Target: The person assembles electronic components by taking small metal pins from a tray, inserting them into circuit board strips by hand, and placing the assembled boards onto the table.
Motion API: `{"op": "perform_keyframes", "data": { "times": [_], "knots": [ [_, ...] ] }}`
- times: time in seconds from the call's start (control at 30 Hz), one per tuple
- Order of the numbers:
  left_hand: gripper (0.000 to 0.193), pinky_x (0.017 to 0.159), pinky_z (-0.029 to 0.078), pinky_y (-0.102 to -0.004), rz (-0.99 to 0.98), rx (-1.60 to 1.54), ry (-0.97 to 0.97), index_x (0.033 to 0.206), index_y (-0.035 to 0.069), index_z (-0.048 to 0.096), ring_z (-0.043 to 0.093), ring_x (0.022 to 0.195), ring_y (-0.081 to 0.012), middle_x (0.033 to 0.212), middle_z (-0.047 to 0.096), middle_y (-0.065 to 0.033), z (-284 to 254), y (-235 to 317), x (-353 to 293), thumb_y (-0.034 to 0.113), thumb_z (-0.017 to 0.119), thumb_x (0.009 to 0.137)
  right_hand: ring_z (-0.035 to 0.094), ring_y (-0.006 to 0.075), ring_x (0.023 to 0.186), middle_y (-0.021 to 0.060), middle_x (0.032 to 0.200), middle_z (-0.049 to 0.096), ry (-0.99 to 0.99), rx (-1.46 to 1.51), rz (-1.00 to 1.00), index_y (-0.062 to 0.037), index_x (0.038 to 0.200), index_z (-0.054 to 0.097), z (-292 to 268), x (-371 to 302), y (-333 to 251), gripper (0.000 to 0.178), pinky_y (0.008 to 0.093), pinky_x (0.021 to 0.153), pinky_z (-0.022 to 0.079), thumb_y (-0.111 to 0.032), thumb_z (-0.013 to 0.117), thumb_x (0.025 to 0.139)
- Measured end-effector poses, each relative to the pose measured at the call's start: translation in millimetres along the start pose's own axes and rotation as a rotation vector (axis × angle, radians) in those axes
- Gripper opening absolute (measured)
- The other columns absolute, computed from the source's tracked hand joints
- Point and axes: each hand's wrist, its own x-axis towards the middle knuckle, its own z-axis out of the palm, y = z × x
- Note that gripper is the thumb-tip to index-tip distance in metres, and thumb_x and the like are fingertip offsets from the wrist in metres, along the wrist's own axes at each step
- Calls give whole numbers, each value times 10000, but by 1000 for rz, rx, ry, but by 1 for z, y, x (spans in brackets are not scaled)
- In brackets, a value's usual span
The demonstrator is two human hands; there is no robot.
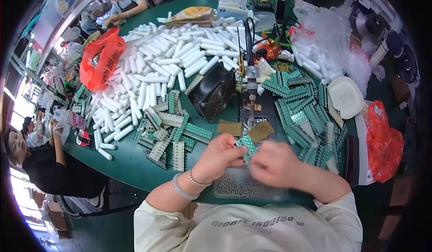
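My left hand pinches a small green circuit board between thumb and fingers, in front of my body. Close beside the board's right edge, my right hand is blurred by motion; its fingers look curled, and whatever they may hold is not readable. Below both hands sits a clear plastic tray of small metal pieces. Just beyond them are two brown pads and an upright soldering iron on a stand, its lower end pointing down.
Green circuit boards lie in piles at left and right. A black fan stands left of the iron. White cylinders cover the far left table. Red bags, a white lid and two people are around.
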Motion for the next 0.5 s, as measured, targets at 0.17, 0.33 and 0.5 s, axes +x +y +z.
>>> {"op": "perform_keyframes", "data": {
  "times": [0.17,0.33,0.5],
  "knots": [
    [174,566,508,-208,-26,-62,-60,791,65,437,554,631,-55,749,545,-2,0,1,-5,41,610,794,509,201,500,46,640,479,-23,28,14,-82,737,588,2,0,-2,90,302,434,412,-78,659,681],
    [156,652,531,-238,-118,-124,-147,805,66,439,593,739,-104,803,562,-22,-5,-2,-3,36,592,810,524,206,527,46,649,502,-52,55,20,-82,749,588,0,0,-3,95,306,446,420,-87,659,687],
    [164,680,547,-270,-126,-168,-149,828,51,421,602,736,-129,811,557,-47,-8,-7,-3,40,584,820,529,210,529,49,643,510,-53,77,50,-80,743,591,1,1,-2,84,307,446,424,-88,657,692]
  ]
}}
